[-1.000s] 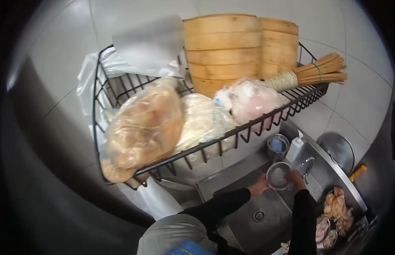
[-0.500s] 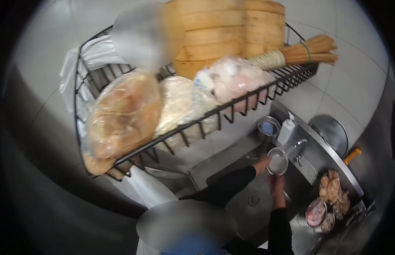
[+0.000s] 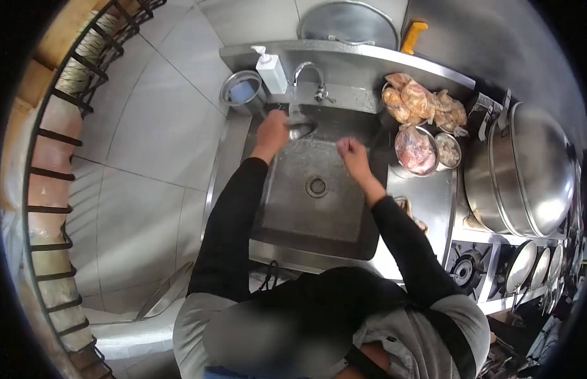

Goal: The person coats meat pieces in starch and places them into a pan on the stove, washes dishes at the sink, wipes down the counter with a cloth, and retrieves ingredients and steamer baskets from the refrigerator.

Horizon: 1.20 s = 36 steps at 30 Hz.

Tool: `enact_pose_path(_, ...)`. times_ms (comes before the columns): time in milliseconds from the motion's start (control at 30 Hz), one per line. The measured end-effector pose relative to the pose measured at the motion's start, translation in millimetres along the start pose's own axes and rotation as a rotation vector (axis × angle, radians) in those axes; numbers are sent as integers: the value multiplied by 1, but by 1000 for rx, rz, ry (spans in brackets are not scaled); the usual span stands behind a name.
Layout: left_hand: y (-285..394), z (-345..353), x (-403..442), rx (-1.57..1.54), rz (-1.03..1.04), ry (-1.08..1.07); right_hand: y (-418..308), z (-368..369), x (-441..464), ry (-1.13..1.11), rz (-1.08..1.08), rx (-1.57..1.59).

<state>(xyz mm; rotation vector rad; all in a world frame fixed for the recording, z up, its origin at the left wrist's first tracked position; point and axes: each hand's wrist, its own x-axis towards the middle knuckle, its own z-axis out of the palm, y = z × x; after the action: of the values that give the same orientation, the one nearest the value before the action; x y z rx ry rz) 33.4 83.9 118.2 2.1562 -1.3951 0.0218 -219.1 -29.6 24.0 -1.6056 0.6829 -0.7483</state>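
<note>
My left hand (image 3: 272, 134) grips a metal bowl (image 3: 301, 129) by its edge, tilted under the running stream from the curved faucet (image 3: 309, 69). My right hand (image 3: 353, 153) hangs over the right part of the steel sink (image 3: 293, 208), apart from the bowl, with its fingers curled together; whether they hold anything is too small to tell. Beneath the hands, the round drain (image 3: 316, 186) shows in the sink's bottom.
A white pump bottle (image 3: 272, 72) and a metal pot with a blue item (image 3: 241, 92) stand behind left. Bagged meat (image 3: 416, 101) and bowls of meat (image 3: 416, 150) lie right. A large domed pot (image 3: 533, 170) stands far right; a wire basket (image 3: 33, 189) hangs left.
The view has swung right, so the basket now lies at the left edge. The bowl has gone from between both hands to my left hand alone, and my right hand has moved away from it.
</note>
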Motion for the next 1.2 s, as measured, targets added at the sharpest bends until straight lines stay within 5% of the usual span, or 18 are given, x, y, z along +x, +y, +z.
enact_pose_path(67, -37, 24, -32, -456, -748, -22, -45, 14, 35, -119, 228, 230)
enact_pose_path(100, -39, 22, -46, -648, -866, -3, -56, 29, 51, -198, 434, 412)
enact_pose_path(167, -31, 12, -71, -1038, -1072, 59, -49, 63, 77, -223, 323, -26)
enact_pose_path(200, -32, 13, -78, -1118, -1057, 93, -52, 78, 83, -231, 253, -243)
enact_pose_path(300, -34, 25, -94, -1324, -965, 122, -53, 98, 63, -558, 668, 293)
enact_pose_path(400, -34, 17, -86, -1549, -867, 20, -41, 114, 25, -286, 686, 665)
enact_pose_path(700, 3, 6, -24, -1540, -889, -73, -154, 42, 85, 292, 432, 924)
enact_pose_path(767, 33, -10, -5, -1539, -971, -232, -159, 23, 60, 311, 399, 835)
enact_pose_path(867, 68, -1, 15, -1541, -794, -594, -135, 12, 11, 136, 324, 546)
enact_pose_path(933, -1, 91, 48, -1136, -558, -676, -165, 9, -41, 57, 401, 377)
enact_pose_path(1000, -8, 86, 62, -1078, -643, -723, -147, -22, -104, 25, 326, -108)
enact_pose_path(1033, -5, 81, 67, -791, -499, -546, -132, -46, -132, 39, 223, -430)
enact_pose_path(1067, -3, 66, 65, -844, -373, -520, -122, -68, -157, 20, 104, -763)
enact_pose_path(1100, -25, 72, 79, -695, -318, -437, -116, -89, -184, 213, 30, -895)
enact_pose_path(1200, -35, 78, 80, -361, -182, -299, -99, -145, -271, 321, -5, -1249)
